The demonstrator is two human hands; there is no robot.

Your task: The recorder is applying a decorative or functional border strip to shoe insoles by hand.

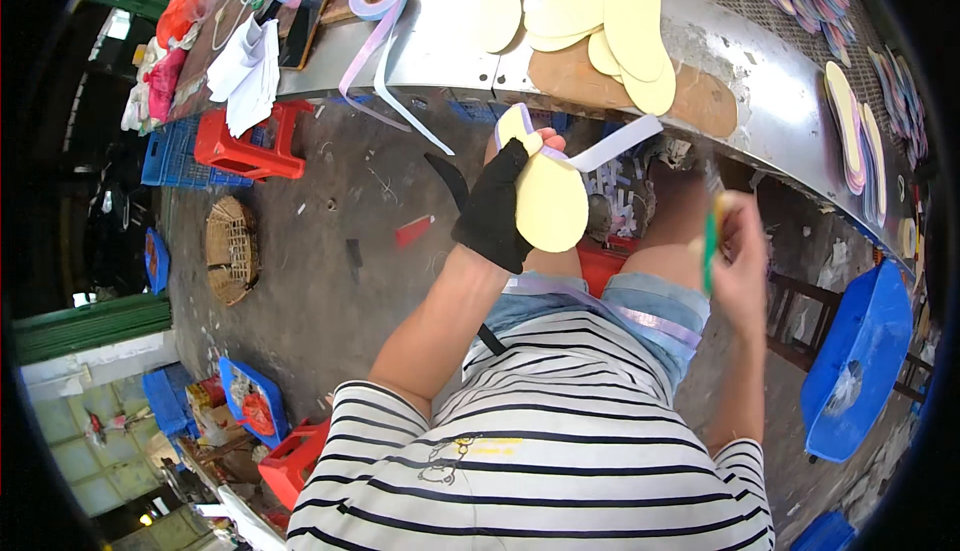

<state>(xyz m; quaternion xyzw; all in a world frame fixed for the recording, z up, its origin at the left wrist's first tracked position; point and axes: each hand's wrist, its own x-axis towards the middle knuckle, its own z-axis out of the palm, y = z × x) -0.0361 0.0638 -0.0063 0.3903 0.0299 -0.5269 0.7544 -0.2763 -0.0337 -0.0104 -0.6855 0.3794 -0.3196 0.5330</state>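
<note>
Yellow insole (553, 206) in gloved left hand (498, 206); right hand (740, 261) well apart.

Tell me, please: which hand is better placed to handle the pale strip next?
Probably the right hand: holding a blurred green tool, it is on the free-end side of the pale strip. The gloved left hand is busy holding the yellow insole.

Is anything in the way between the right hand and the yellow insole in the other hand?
Nothing visible stands straight between the right hand, which holds a blurred green-handled tool, and the yellow insole in the gloved left hand. The pale strip sticking out rightward from the insole lies higher in the picture, off that line.
</note>
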